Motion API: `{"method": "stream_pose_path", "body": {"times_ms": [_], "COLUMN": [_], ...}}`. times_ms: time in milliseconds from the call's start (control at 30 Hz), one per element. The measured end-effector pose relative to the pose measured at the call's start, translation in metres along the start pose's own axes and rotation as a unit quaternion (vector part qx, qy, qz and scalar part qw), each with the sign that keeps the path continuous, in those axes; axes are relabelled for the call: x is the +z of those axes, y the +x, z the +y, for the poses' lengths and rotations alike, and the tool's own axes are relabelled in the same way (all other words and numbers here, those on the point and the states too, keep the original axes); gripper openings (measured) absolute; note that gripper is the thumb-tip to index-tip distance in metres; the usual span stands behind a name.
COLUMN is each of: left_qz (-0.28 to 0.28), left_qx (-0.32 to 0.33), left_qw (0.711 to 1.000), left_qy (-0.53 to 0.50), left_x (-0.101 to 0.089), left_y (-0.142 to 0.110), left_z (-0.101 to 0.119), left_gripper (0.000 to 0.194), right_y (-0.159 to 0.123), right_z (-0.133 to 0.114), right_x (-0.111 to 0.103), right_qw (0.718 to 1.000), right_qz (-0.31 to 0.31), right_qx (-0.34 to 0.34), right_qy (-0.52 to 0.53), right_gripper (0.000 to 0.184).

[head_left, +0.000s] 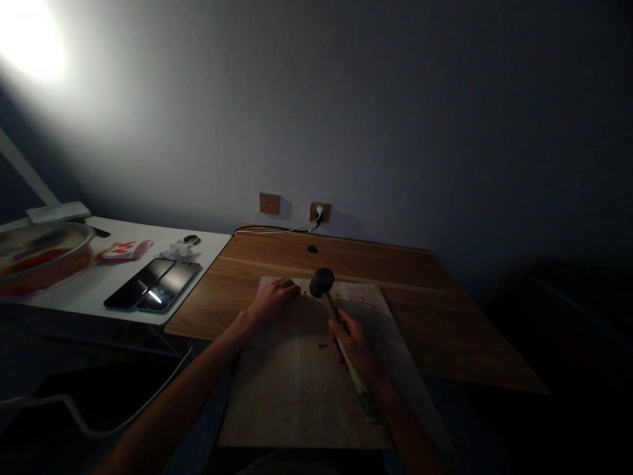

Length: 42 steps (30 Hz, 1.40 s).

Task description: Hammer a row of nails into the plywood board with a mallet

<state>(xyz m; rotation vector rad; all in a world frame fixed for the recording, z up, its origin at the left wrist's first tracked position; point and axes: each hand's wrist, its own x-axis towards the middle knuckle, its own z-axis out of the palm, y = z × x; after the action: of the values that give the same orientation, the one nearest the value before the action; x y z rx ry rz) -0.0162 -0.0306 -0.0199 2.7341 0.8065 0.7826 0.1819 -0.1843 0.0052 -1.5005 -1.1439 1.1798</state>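
Leftward, clear tub [74, 262], red contents [42, 258], held mallet [350, 367]

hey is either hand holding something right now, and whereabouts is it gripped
The right hand grips a mallet partway along its handle. The left hand is over the board; whether it holds anything can't be told.

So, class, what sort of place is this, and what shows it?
Probably a room at home used as a workspace: a wooden tabletop by a plain wall, a socket with a plug, and a mallet in the right hand.
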Motion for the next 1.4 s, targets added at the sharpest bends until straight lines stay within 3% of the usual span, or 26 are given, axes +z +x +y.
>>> {"method": "stream_pose_path", "body": {"times_ms": [200,367,567,733,1067,1200,1300,1400], "left_qz": [0.029,0.021,0.043,0.033,0.031,0.077,0.1,-0.02], "left_qx": [-0.064,-0.147,-0.158,-0.166,-0.174,-0.133,-0.072,0.11], "left_qw": [0.995,0.981,0.98,0.976,0.979,0.987,0.992,0.993], "left_qy": [-0.075,-0.121,-0.111,-0.136,-0.098,-0.05,0.002,0.049], "left_x": [0.007,0.008,0.012,0.014,0.018,0.013,0.005,-0.001], "left_y": [0.001,0.005,0.005,0.004,0.004,-0.003,-0.012,-0.018], "left_z": [-0.005,-0.006,-0.014,-0.016,-0.02,-0.012,0.015,0.06], "left_gripper": [0.025,0.048,0.047,0.055,0.052,0.054,0.054,0.04], "right_y": [0.004,0.006,0.01,0.012,0.012,0.01,0.007,0.004], "right_z": [-0.001,-0.006,-0.006,-0.008,-0.008,-0.008,-0.008,-0.011], "right_x": [0.006,0.015,0.023,0.025,0.025,0.015,0.003,-0.01], "right_qw": [1.0,0.999,0.998,0.997,0.997,0.998,0.999,0.999], "right_qz": [-0.013,-0.03,-0.046,-0.048,-0.048,-0.039,0.0,0.042], "right_qx": [-0.013,-0.013,-0.026,-0.009,-0.008,0.0,-0.005,0.002], "right_qy": [-0.006,-0.028,-0.041,-0.056,-0.052,-0.058,-0.036,-0.013], "right_gripper": [0.032,0.03,0.028,0.029,0.033,0.034,0.036,0.036]}}
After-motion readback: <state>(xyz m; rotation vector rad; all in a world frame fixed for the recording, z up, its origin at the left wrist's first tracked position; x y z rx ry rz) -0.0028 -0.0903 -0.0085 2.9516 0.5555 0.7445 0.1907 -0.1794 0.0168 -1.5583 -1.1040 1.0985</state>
